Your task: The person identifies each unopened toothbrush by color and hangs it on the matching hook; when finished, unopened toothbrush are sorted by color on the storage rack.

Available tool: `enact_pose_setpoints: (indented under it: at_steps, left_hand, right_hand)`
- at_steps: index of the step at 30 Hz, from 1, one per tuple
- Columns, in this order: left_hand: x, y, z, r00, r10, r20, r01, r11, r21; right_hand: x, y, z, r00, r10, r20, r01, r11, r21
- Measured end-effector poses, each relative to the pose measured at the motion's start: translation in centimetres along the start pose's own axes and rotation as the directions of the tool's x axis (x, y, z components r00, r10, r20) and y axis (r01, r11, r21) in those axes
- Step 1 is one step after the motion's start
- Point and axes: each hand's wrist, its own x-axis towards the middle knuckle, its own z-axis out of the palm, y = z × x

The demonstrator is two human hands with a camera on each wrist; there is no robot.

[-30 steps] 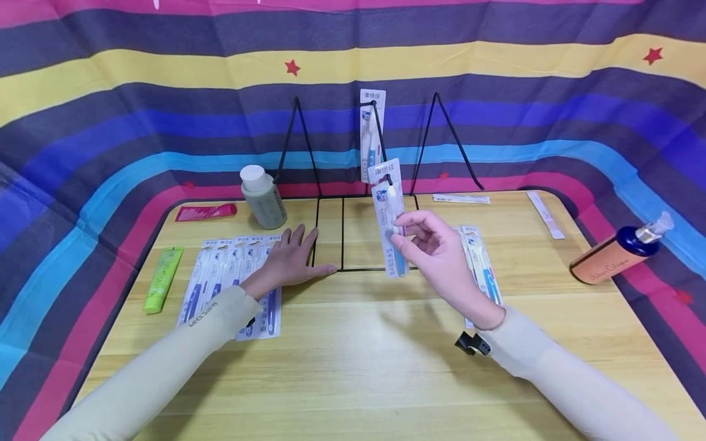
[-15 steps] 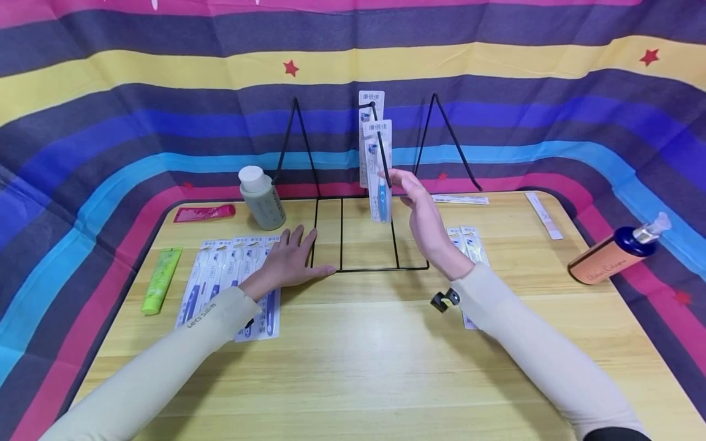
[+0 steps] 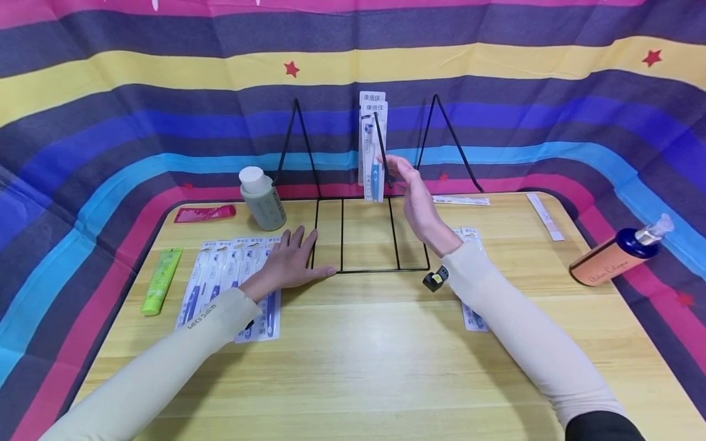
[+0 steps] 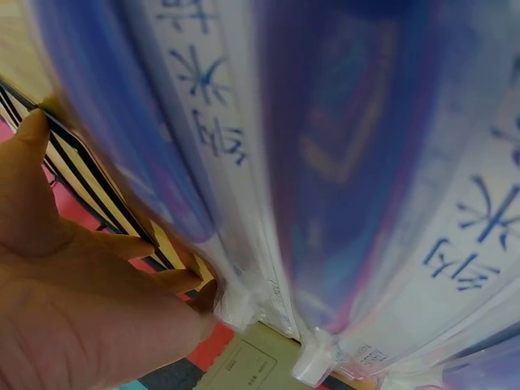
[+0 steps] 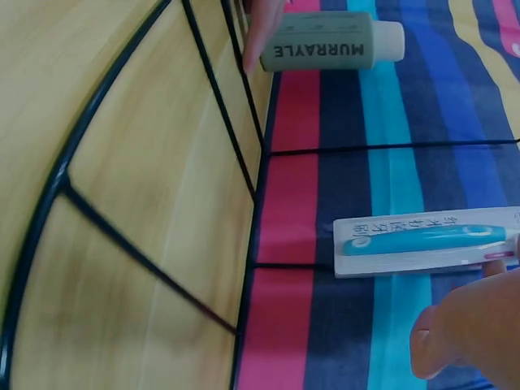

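A black wire display rack stands at the back of the table. A packaged blue toothbrush hangs on its middle hook, overlapping another toothbrush pack behind it. My right hand is at the front pack's right edge, fingers extended. In the right wrist view, a finger touches the pack and the thumb stands apart from it. My left hand lies with spread fingers on the left side of the rack's base. Several packaged purple toothbrushes lie beside and under the left forearm.
A grey-green bottle, a pink tube and a green tube are at the left. Packaged toothbrushes lie partly hidden under the right forearm. Two flat white packs lie behind it, and an orange pump bottle stands far right.
My right hand has moved back and up, and the toothbrush pack has slid along the hook to the pack behind. The fingers have loosened from their pinch. My left hand has stayed still.
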Motion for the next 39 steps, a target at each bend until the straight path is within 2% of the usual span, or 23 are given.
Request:
enact_pose_setpoints:
  at_steps: [7, 17, 23, 27, 29, 30, 33, 35, 39]
  left_hand:
    - [0.1, -0.1, 0.2, 1.0, -0.009, 0.004, 0.009, 1.0, 0.002]
    - [0.1, 0.0, 0.3, 1.0, -0.014, 0.006, 0.014, 1.0, 0.003]
    - [0.0, 0.1, 0.3, 1.0, -0.007, 0.0, 0.007, 1.0, 0.002]
    - [-0.1, 0.1, 0.2, 1.0, -0.008, 0.0, 0.008, 1.0, -0.003]
    - [-0.1, 0.0, 0.2, 1.0, -0.012, 0.002, 0.012, 1.0, 0.0]
    - [-0.1, 0.0, 0.2, 1.0, -0.012, 0.003, 0.012, 1.0, 0.0]
    - [-0.1, 0.1, 0.2, 1.0, -0.013, 0.005, 0.013, 1.0, -0.002]
    - [-0.1, 0.1, 0.2, 1.0, -0.01, 0.004, 0.01, 1.0, -0.003]
    - [0.0, 0.1, 0.2, 1.0, -0.011, 0.007, 0.011, 1.0, -0.005]
  right_hand:
    - [-1.9, -0.3, -2.6, 1.0, 0.012, 0.002, -0.012, 1.0, 0.025]
    - [-7.7, -1.2, -9.6, 0.99, 0.113, -0.085, -0.115, 0.993, -0.019]
    - [-11.5, -1.4, -13.5, 0.966, 0.203, -0.158, -0.225, 0.964, -0.142]
    - [-13.7, -1.1, -15.6, 0.929, 0.3, -0.217, -0.339, 0.925, -0.172]
    - [-14.7, -0.9, -16.5, 0.903, 0.354, -0.242, -0.402, 0.896, -0.19]
    - [-15.1, -0.8, -16.8, 0.889, 0.38, -0.257, -0.437, 0.872, -0.222]
    - [-16.0, -0.6, -17.5, 0.847, 0.444, -0.293, -0.528, 0.773, -0.352]
    - [-16.3, -0.5, -17.7, 0.825, 0.471, -0.31, -0.564, 0.683, -0.463]
    - [-16.6, -0.6, -18.3, 0.812, 0.502, -0.296, -0.567, 0.564, -0.6]
